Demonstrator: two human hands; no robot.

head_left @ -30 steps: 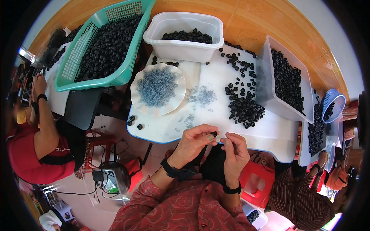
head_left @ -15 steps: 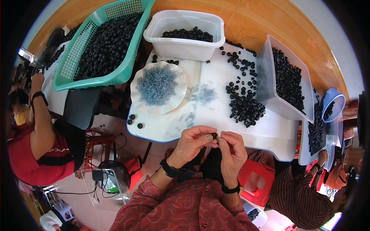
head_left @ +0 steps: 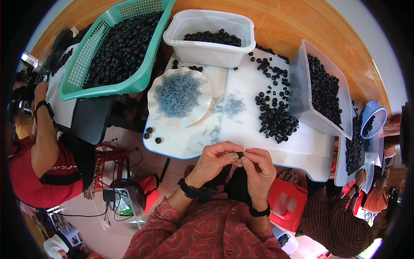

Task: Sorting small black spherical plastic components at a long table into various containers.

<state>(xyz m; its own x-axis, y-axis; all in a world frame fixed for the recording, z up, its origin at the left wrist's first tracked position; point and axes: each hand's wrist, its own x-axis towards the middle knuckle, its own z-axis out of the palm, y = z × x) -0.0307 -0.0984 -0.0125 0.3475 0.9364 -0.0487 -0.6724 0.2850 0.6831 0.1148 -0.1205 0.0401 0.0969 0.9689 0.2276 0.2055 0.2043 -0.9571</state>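
Observation:
Just past the table's near edge, my left hand pinches a small round black part between thumb and fingertips. My right hand is closed against the part's right side, thumb and forefinger pressed together; whatever those fingertips hold is too small to make out. Beyond my hands, a white wavy-edged plate carries a heap of tiny clear, spring-like pieces. More of these small pieces lie loose on the white table. To their right is a pile of black parts.
At the back stand a green basket, a white tub and a translucent bin, all holding black parts. Several black rings sit by the left edge. Co-workers' arms show at far left and right. A red stool is at my right.
My right fingertips have closed up to the black part, which has turned slightly in my left fingers. The view has shifted a little; the table items stay as they were.

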